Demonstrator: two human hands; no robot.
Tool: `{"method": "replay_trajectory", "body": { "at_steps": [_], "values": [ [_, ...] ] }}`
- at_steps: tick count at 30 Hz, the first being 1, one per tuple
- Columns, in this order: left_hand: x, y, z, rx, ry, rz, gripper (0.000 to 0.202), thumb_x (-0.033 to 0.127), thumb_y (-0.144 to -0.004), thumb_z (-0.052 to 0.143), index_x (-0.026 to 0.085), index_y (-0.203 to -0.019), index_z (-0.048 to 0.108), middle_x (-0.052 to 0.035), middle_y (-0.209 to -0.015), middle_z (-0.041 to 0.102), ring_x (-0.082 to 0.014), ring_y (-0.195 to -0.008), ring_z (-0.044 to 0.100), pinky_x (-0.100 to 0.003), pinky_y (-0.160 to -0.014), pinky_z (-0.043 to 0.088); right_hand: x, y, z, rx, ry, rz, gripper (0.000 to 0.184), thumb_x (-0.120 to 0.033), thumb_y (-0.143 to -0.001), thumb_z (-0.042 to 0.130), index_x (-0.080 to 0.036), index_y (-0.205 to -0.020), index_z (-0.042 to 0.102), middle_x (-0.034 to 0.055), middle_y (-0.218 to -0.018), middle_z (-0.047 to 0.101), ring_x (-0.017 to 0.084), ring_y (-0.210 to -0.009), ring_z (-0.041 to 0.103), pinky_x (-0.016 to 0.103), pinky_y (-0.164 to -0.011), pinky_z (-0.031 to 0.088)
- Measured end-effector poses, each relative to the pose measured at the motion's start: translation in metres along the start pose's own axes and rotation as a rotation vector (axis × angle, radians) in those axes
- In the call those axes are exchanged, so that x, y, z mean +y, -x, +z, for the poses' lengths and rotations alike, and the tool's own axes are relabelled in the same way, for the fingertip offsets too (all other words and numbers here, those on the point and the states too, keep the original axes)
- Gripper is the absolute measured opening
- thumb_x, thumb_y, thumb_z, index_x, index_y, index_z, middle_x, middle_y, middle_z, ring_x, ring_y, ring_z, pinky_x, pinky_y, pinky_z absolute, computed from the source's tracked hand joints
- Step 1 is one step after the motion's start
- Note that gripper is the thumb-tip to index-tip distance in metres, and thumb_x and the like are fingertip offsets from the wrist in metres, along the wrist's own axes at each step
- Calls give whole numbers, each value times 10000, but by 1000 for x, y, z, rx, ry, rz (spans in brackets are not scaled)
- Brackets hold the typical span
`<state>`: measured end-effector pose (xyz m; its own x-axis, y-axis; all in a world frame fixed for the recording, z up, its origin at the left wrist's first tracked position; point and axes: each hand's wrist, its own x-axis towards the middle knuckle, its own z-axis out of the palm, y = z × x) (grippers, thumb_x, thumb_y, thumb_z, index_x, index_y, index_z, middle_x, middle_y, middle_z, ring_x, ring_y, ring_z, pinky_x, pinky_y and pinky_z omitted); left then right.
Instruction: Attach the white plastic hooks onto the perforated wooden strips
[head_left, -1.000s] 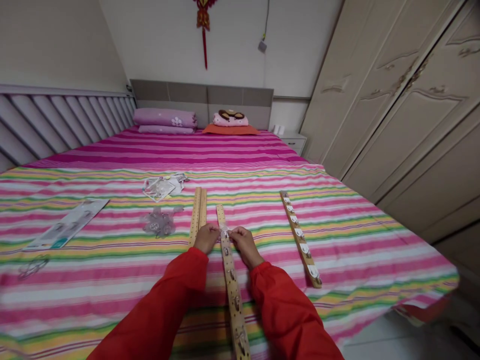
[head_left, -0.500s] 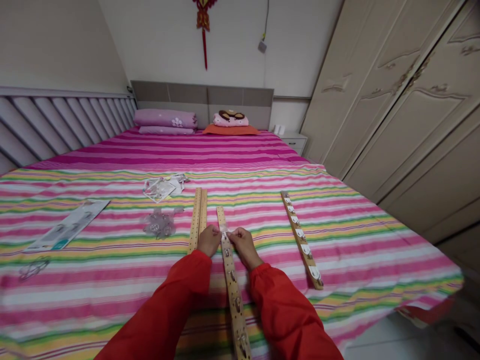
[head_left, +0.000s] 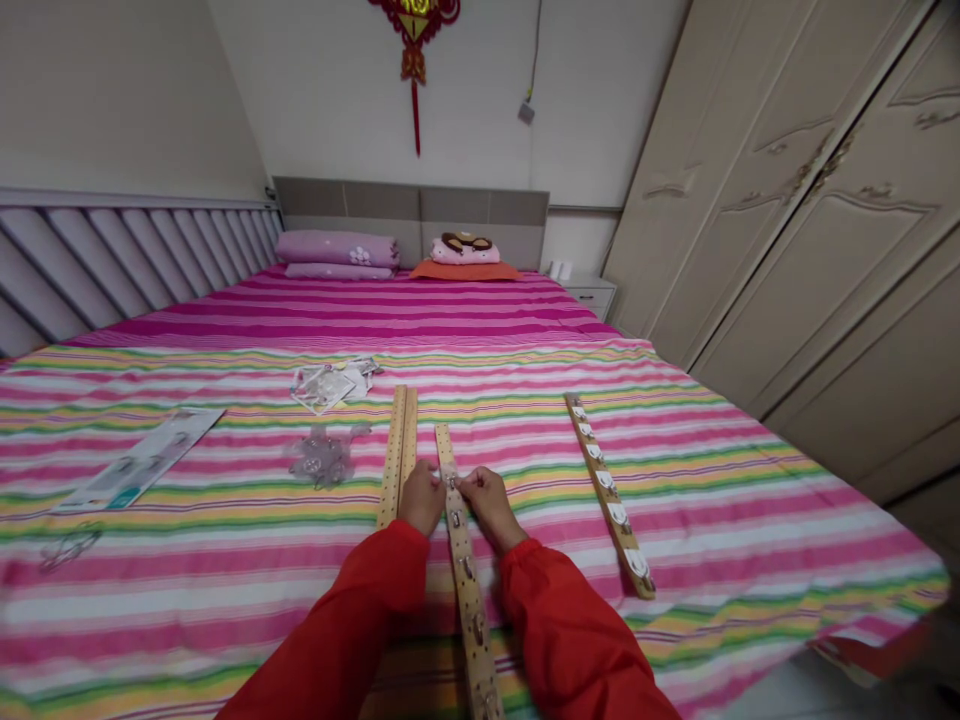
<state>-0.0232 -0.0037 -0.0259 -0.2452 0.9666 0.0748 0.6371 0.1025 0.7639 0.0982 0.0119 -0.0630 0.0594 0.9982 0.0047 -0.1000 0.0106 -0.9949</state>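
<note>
A long wooden strip with holes [head_left: 469,590] lies lengthwise on the bed between my forearms, with several small metal hooks [head_left: 466,567] spaced along it. Near its far end is a metal hook on a clear backing [head_left: 451,482], placed between my two hands. My left hand [head_left: 422,498] is closed in a pinch at the hook's left side. From the right, my right hand [head_left: 487,500] pinches with thumb and forefinger at the same hook. The fingertips partly cover the backing, so its edges are hard to make out.
Two plain perforated strips [head_left: 397,450] lie left of my left hand. Another strip with white-backed hooks [head_left: 607,490] lies to the right. Toward the left are a clear bag of hooks [head_left: 322,458], loose wrappers [head_left: 334,385], a flat package [head_left: 142,462] and crumpled clear plastic [head_left: 71,545].
The camera has tilted up slightly, so everything sits lower in view. My left fingers have shifted a little at the hook; my right hand stays at its right side.
</note>
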Motion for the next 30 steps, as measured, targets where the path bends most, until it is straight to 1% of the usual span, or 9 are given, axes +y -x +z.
{"method": "replay_trajectory", "body": {
  "at_steps": [4,6,8,11,13,16,21,25,30],
  "values": [
    [2,4,-4,0,-120,156,251,66,-725,533,162,-939,624,-35,-822,555,-155,-779,556,-265,-745,444,0,-2,0,16,35,25,272,-304,-557,708,-208,-462,472,-64,-421,456,102,-444,388,240,-456,299],
    [6,5,-8,-43,-216,249,289,80,-755,515,177,-991,650,-56,-898,548,-170,-855,545,-283,-807,432,0,-2,1,18,48,47,256,-285,-554,697,-210,-464,469,-65,-417,460,103,-441,391,240,-456,302],
    [10,7,-14,-105,-329,329,283,115,-797,487,206,-989,674,-68,-945,554,-192,-909,524,-307,-839,407,-1,-2,1,18,55,62,239,-269,-548,686,-213,-467,469,-66,-415,461,102,-435,392,242,-455,306],
    [13,6,-20,-179,-486,418,282,165,-848,446,236,-976,687,-83,-1042,582,-231,-966,488,-349,-846,375,-2,-3,1,19,61,68,226,-263,-541,680,-213,-471,471,-64,-421,465,103,-434,399,245,-458,312],
    [11,4,-22,-219,-549,450,302,175,-857,444,255,-1048,663,-79,-1126,584,-252,-1003,468,-370,-839,362,-1,-3,1,21,66,69,219,-261,-536,680,-210,-472,476,-62,-425,469,104,-439,406,244,-460,314],
    [7,0,-25,-264,-608,467,354,191,-855,463,303,-1162,600,-65,-1214,558,-265,-1060,444,-388,-836,353,0,-3,1,20,73,71,208,-257,-530,675,-207,-470,482,-63,-419,468,104,-441,410,241,-460,311],
    [6,-9,-31,-380,-734,471,419,270,-875,440,385,-1274,494,-42,-1301,488,-271,-1133,413,-416,-860,346,1,-4,0,5,65,92,207,-265,-525,666,-203,-472,475,-72,-411,462,93,-431,394,231,-453,301],
    [10,-16,-34,-441,-764,435,441,319,-869,435,412,-1299,470,-31,-1307,480,-280,-1136,422,-439,-889,329,0,-4,0,-2,52,114,210,-268,-515,671,-197,-469,478,-77,-416,457,83,-435,385,225,-454,297],
    [9,-21,-37,-472,-709,387,434,375,-845,459,443,-1272,497,-9,-1318,473,-275,-1176,409,-439,-934,305,-3,-5,1,-8,29,181,185,-235,-489,669,-192,-484,489,-79,-400,468,79,-416,397,223,-440,306]
  ]
}}
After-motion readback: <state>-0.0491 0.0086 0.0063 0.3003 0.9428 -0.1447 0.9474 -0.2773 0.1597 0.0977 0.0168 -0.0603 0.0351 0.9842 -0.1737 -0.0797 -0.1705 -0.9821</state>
